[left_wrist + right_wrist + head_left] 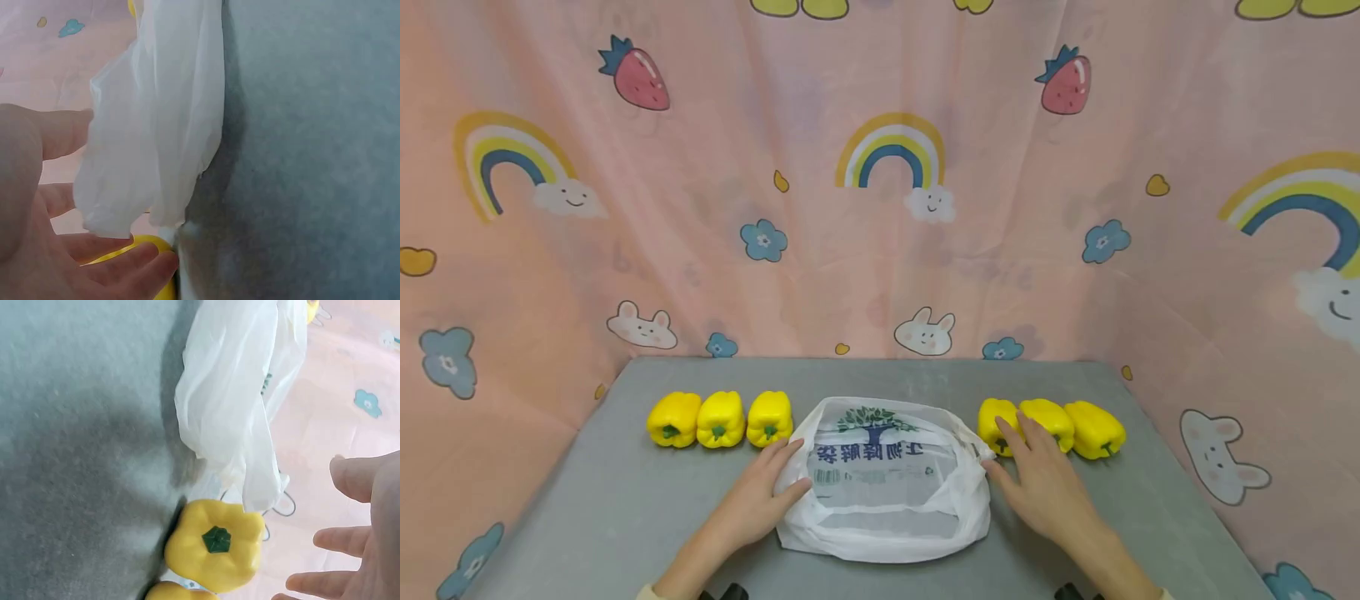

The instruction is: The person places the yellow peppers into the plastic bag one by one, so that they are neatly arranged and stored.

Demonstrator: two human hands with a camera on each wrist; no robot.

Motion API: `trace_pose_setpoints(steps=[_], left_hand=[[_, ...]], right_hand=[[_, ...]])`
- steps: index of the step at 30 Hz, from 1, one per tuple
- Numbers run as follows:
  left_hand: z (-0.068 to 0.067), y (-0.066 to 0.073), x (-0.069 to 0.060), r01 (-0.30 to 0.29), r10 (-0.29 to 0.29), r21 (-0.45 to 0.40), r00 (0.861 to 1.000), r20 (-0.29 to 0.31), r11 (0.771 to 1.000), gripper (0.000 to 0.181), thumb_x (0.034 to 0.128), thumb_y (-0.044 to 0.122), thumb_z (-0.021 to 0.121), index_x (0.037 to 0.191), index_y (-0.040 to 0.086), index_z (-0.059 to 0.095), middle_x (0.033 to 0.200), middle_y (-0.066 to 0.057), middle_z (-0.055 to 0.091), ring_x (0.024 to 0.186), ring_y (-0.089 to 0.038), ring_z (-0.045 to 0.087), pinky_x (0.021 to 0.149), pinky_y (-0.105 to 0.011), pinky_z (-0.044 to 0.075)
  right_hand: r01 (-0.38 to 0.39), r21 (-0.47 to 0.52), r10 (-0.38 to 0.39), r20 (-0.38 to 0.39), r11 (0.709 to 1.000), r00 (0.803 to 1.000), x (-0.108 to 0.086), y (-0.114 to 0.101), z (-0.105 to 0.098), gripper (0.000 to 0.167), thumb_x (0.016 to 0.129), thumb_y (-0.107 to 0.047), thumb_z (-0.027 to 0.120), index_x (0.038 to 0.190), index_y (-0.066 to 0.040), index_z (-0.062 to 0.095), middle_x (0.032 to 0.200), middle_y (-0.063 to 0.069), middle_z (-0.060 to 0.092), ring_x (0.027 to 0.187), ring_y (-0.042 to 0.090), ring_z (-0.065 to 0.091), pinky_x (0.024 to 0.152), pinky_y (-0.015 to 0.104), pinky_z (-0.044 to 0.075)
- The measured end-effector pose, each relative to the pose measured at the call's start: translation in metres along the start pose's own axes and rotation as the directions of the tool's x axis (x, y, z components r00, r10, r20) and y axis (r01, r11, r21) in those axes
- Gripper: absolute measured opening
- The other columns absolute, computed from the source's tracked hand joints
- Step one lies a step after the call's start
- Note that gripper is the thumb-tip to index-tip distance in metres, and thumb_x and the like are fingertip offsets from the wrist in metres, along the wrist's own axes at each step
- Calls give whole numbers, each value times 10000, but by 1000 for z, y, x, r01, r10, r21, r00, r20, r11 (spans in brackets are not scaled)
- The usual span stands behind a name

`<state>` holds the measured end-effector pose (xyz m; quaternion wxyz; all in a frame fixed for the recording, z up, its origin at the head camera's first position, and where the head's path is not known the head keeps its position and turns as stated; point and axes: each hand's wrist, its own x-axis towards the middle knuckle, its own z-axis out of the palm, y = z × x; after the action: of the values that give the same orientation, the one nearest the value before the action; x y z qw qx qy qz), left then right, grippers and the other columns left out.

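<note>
Right hand at right edge, fingers spread, apart from white bag. Yellow pepper, green stem, just below bag; another pepper cut off. Grey tabletop left; pink cloth right.

Could not read small print on white plastic bag. Found left hand cropped in left wrist view, right hand and lower yellow bell pepper cropped in right wrist view.
</note>
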<state>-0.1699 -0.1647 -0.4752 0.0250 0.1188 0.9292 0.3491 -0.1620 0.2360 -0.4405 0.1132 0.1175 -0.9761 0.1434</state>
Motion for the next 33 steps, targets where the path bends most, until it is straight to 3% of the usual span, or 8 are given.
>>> trace_pose_setpoints(steps=[9,25,33], left_hand=[[5,-7,8,67,-67,-74,998,-7,995,582,965,312,702,1492,153,513,1532,-146,449,1402,-397,421,1121,-649,328],[6,-5,19,71,-73,-106,997,-7,992,544,950,281,722,1445,129,556,1499,-157,492,1382,-390,450,1120,-636,339],[8,-5,19,71,-72,-115,997,-4,991,532,960,279,710,1445,126,555,1497,-161,492,1384,-389,447,1123,-631,338]], right_hand=[[-27,58,28,-3,998,1000,11,5,0,621,1019,-410,598,1469,3,483,1503,327,405,1358,513,396,1073,696,339],[-68,134,75,-45,989,996,40,21,5,539,1005,-307,636,1405,38,528,1364,286,551,1255,501,486,1042,666,391],[-79,110,85,-55,991,995,51,27,8,514,990,-279,659,1356,69,559,1331,301,578,1248,509,484,1059,662,368]])
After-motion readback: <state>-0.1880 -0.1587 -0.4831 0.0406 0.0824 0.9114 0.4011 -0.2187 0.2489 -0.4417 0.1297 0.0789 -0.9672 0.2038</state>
